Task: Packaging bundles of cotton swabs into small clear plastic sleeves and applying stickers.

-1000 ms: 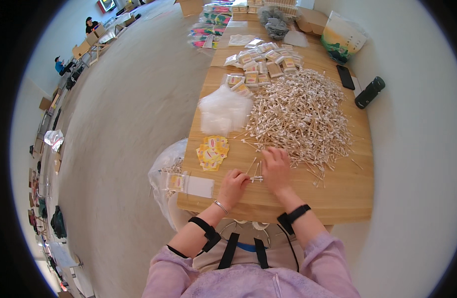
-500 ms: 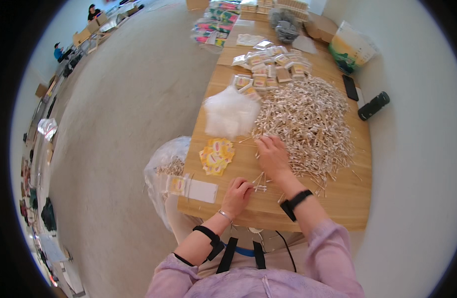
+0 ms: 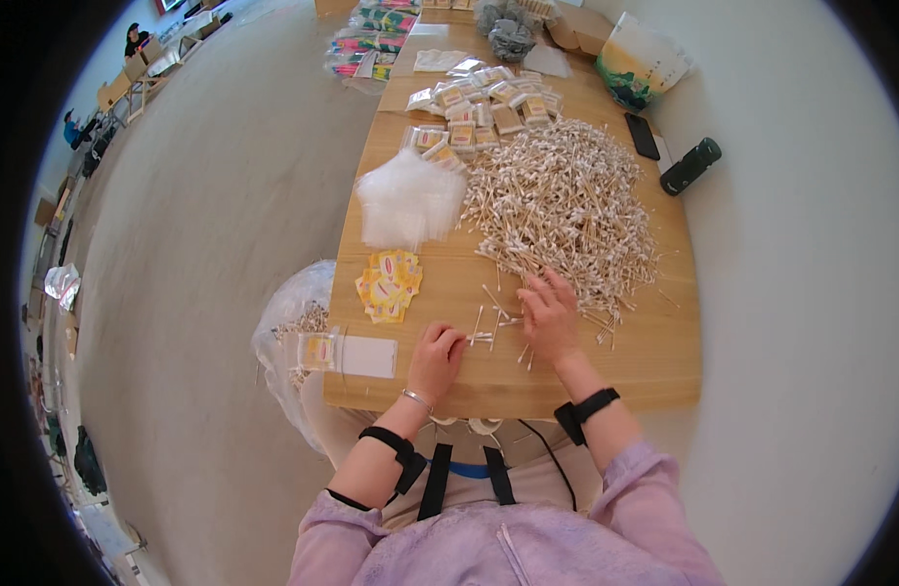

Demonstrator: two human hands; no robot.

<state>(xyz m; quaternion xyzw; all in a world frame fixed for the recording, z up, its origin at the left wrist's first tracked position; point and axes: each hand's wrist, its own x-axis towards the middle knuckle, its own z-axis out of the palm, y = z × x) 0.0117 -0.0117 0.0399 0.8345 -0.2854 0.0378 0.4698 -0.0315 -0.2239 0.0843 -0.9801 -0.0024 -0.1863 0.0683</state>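
Note:
A large heap of cotton swabs (image 3: 571, 200) with white tips and pale wooden sticks covers the middle of the table. At its near edge my right hand (image 3: 550, 314) rests with fingers bent and apart, touching loose swabs. My left hand (image 3: 435, 363) lies lower left of it, fingers closed in a pinch by a few swabs (image 3: 480, 339) whose tips stick out at the thumb. More single swabs lie scattered between both hands. Left of my left hand is a white card (image 3: 369, 356) beside a small clear pack with a yellow label (image 3: 317, 352).
Yellow printed cards (image 3: 391, 285) and a stack of clear plastic bags (image 3: 410, 200) lie left of the heap. Filled swab packs (image 3: 483, 109) sit behind it. A phone (image 3: 642, 136) and a black cylinder (image 3: 690, 166) lie along the right wall. A bag of swabs (image 3: 308, 317) hangs by the left edge.
My right hand has moved from the heap's left corner toward its near edge, and swabs now lie spread between the hands. My left hand stays by its swabs. The view has shifted.

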